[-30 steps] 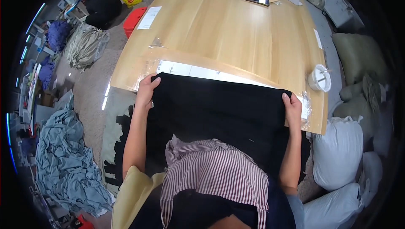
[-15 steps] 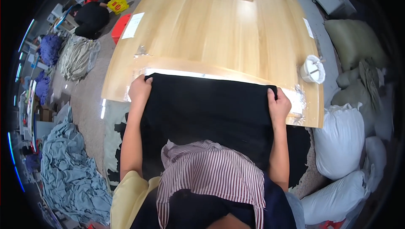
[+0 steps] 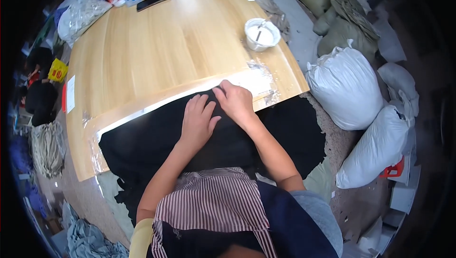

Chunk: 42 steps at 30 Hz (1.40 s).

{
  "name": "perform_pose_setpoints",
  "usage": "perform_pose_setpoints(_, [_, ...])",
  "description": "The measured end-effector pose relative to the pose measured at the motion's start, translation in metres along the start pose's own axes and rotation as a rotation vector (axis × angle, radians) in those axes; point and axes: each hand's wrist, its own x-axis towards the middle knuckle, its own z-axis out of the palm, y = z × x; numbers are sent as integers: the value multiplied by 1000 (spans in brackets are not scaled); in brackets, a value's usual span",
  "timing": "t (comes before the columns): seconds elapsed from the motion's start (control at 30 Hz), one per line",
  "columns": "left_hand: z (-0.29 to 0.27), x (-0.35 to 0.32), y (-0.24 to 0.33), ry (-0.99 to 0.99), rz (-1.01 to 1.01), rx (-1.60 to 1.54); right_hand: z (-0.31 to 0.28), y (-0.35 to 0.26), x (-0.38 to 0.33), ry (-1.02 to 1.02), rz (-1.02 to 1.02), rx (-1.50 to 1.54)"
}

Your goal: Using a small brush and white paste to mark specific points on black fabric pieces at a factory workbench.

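A black cloth point(image 3: 142, 139) lies over the near edge of the wooden table and hangs down toward my striped apron point(image 3: 209, 201). My right hand point(image 3: 236, 102) is closed at the cloth's far right corner, pinching its edge between thumb and fingers. Just beside it, my left hand point(image 3: 197, 119) rests on the cloth with its fingers spread. Along the cloth's far edge shows a white strip point(image 3: 137, 114) on the tabletop. More black cloth point(image 3: 294, 127) hangs below the table to the right of my right forearm.
On the wooden table point(image 3: 156, 53) stand a tub of white paste point(image 3: 262, 34) with a stick in it and, farther back, a phone point(image 3: 153, 1). Stuffed white sacks point(image 3: 346, 87) crowd the right side. Crumpled grey-blue cloth point(image 3: 90, 234) lies lower left. Two people crouch far left.
My left hand has let go of the cloth's left corner and come across beside the right hand. The right hand stays at the right corner. The view has turned rightward.
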Motion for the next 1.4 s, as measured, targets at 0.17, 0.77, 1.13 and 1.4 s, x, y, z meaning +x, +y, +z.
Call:
perform_pose_setpoints(0.17, [19, 17, 17, -114, 94, -84, -24, 34, 0, -10, 53, -178])
perform_pose_setpoints(0.77, [28, 35, 27, -348, 55, 103, -78, 73, 131, 242, -2, -288])
perform_pose_setpoints(1.13, [29, 33, 27, -303, 78, 112, -104, 65, 85, 498, -232, -205])
perform_pose_setpoints(1.4, [28, 32, 25, -302, 63, 96, -54, 30, 7, 337, -118, 298])
